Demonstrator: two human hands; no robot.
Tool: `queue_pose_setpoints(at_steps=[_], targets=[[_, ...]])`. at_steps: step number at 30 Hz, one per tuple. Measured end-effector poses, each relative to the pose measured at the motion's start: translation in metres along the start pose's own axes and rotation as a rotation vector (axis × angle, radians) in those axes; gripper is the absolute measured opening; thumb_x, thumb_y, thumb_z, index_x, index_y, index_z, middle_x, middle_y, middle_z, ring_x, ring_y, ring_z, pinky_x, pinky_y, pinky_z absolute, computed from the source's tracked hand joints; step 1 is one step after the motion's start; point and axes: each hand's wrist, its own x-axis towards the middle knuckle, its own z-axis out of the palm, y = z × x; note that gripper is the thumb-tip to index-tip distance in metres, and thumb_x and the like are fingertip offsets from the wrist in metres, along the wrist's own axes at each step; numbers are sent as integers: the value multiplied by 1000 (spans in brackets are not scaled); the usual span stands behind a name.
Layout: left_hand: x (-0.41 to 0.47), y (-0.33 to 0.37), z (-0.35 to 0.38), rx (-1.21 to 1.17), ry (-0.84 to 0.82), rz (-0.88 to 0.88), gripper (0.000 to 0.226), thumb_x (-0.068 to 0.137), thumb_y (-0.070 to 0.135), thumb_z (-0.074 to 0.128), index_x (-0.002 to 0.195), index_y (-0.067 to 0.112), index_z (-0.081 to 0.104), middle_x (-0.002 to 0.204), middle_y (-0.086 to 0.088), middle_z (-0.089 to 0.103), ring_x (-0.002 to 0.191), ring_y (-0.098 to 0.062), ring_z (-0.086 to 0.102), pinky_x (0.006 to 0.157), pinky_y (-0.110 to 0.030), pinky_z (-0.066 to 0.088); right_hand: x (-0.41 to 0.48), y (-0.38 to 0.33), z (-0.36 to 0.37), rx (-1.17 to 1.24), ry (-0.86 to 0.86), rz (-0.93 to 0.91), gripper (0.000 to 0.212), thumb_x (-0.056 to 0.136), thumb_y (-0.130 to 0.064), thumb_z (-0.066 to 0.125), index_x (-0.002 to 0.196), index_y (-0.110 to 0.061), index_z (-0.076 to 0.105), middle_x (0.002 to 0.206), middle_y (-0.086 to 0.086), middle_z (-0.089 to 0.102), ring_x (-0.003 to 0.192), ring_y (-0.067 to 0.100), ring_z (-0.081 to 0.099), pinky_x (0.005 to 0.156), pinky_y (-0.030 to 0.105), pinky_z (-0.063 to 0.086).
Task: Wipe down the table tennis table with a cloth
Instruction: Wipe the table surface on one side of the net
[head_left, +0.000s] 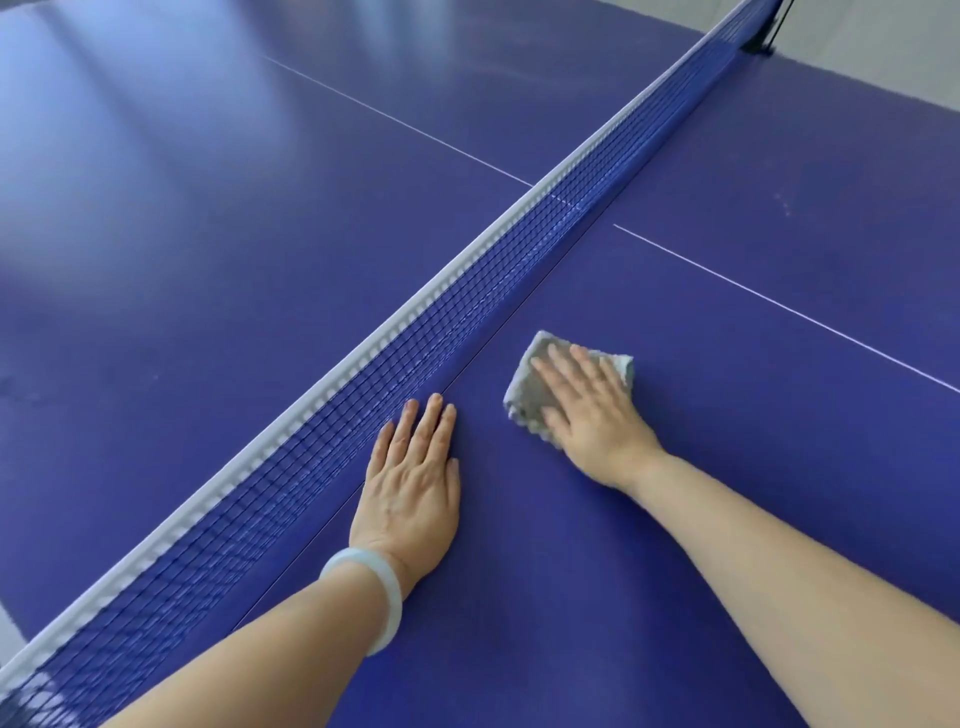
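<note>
Beside the net (415, 332), left hand (410, 483) lies flat; right hand (587, 410) presses cloth (530, 384).

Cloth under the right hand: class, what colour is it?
Light grey; the cloth shows best in the head view, under the right hand.

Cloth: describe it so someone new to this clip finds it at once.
On the blue table, look on the near side of the net. The cloth lies under the flat right hand. It alone is grey; the left hand beside it covers nothing.
</note>
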Motion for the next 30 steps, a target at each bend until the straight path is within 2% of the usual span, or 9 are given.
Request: queue_pose_setpoints(at_steps=[2,4,9,11,14,15,17,21,30], targets=[[0,1,-1,0,0,-17,61,99,37,12,159,27,4,164,13,-5,150,-8,-15,119,-28,-18,34,40,-20,43,27,377,59,105,-39,26,159,-25,5,167,0,-6,153,23,-7,123,45,-9],[0,2,-1,-6,1,-22,63,97,39,9,159,27,6,165,13,-4,150,-7,-15,119,-27,-18,52,33,-28,38,62,509,60,104,-37,30,159,-21,11,167,4,1,153,28,-1,122,48,-5],[-1,6,-6,-2,2,-30,67,94,42,6,159,26,12,165,11,3,151,-8,-8,120,-28,-14,25,-47,2,23,-6,-221,61,93,-35,39,152,-20,38,161,4,29,149,29,22,123,48,6],[-1,6,-6,-21,0,-33,66,94,41,8,158,25,14,165,11,4,152,-9,-5,120,-27,-14,47,-11,-8,11,32,-93,58,99,-32,41,155,-19,29,164,5,20,152,28,14,123,45,0],[-1,5,-4,-22,-6,-37,62,97,38,14,159,28,11,165,13,0,152,-8,-9,119,-26,-16,79,53,-28,-3,54,472,60,104,-36,28,159,-20,12,167,5,1,153,29,0,123,49,-4],[0,3,-4,-26,-7,-38,62,97,38,14,159,28,11,165,13,0,151,-8,-9,119,-26,-16,83,53,-28,-4,47,555,60,104,-37,24,160,-19,8,167,5,-2,153,30,-3,122,51,-5],[-1,3,-3,-26,-5,-42,64,96,40,11,158,28,13,165,13,3,151,-7,-8,120,-27,-13,84,25,-17,-24,69,485,62,104,-40,23,160,-20,4,167,4,-5,153,31,-6,121,53,-8],[-1,5,-6,-29,-3,-40,66,94,42,8,158,28,14,165,13,3,151,-7,-8,121,-28,-12,69,1,-7,-32,-16,80,63,103,-47,23,159,-25,4,167,-2,-6,153,24,-7,122,47,-11],[-1,2,-2,-30,7,-36,63,96,40,14,158,28,16,165,13,7,152,-8,-3,121,-28,-9,175,93,-43,-23,-122,403,65,103,-54,23,159,-31,-1,166,-2,-11,153,25,-10,122,47,-7]])
